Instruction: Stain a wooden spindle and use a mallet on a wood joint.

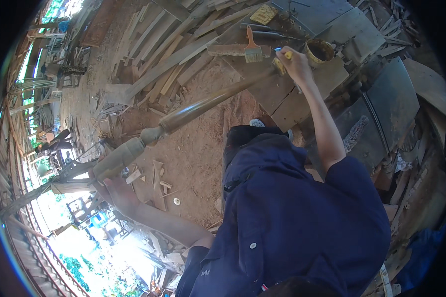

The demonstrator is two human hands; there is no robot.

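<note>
Turned wooden post (183, 115): long, brown, lathe-shaped with a bulb and a thick pale end; lay slanted across the view, its thick end low and to the left, its thin end rising toward the grey surface (302, 84).

Left hand (116, 190): under the post's thick end, fingers curled up around it, bearing it from below.

Right hand (295, 62): at the post's thin end, closed around a small yellow-handled brush (281, 63) whose head lay against the wood. The two hands were well apart, one at each end of the post.

Tin (319, 51): round, open, brownish liquid inside; stood on the surface just beyond the post's thin end, beside the right hand.

Wide brush (252, 48): orange handle, pale bristles; lay on a short wooden block (233, 50) on the surface, just above the post's thin end.

Planks (168, 49): loose heap of offcuts on the dirt floor (193, 153), above the post's middle.

Wood scraps (156, 180): scattered on the floor below the post, near the left hand.

Blue shirt (292, 218): the person's own, below and to the right of the post.
</note>
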